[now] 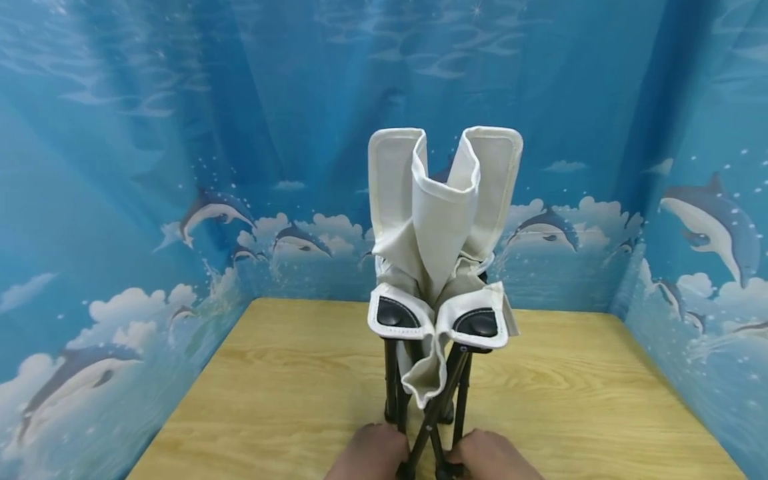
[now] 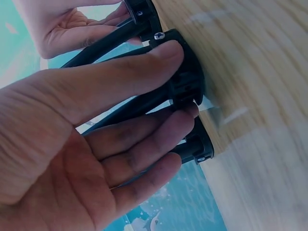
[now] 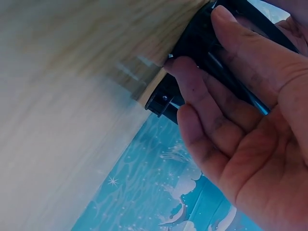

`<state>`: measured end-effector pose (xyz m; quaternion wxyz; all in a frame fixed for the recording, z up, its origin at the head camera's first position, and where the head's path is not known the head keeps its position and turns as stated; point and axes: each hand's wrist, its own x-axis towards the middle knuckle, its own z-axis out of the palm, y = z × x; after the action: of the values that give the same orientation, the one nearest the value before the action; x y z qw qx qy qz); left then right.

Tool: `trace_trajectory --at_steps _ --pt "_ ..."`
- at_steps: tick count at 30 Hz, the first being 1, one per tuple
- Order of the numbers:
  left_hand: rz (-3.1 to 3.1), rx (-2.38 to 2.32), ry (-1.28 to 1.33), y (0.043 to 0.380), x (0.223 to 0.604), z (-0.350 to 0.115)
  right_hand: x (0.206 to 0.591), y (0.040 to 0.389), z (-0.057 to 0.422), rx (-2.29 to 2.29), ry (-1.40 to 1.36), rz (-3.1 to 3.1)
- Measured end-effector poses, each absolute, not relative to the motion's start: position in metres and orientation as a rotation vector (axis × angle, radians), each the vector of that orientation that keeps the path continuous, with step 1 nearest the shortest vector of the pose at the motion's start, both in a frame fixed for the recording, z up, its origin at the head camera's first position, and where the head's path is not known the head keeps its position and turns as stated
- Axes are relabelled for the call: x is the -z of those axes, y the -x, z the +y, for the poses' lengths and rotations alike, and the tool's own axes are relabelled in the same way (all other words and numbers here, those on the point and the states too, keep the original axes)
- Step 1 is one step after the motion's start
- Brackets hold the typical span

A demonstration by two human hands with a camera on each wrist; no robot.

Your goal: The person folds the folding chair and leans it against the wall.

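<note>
A folding chair with off-white fabric and black legs stands upright on the table, its frame drawn together and its cloth bunched into folds. Low at the near legs, my left hand grips one black plastic foot, thumb on one side and fingers round the other. Beside it, my right hand pinches another black foot between thumb and fingers. Black corner pieces show at the near corners of the seat cloth. The bunched fabric partly hides the far legs.
The wood-grain tabletop lies under the chair and extends to both sides of it. Blue curtains printed with dolphins and clouds enclose the table at the back, left and right.
</note>
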<state>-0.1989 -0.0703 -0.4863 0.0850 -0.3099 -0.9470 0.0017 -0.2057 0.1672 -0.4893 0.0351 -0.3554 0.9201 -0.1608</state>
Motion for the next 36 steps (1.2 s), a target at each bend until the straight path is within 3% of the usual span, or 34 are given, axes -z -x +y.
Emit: trace_trajectory --at_steps 36 --pt "-2.826 0.042 0.912 0.205 0.486 -0.067 0.493 0.211 0.16 0.417 1.047 2.922"
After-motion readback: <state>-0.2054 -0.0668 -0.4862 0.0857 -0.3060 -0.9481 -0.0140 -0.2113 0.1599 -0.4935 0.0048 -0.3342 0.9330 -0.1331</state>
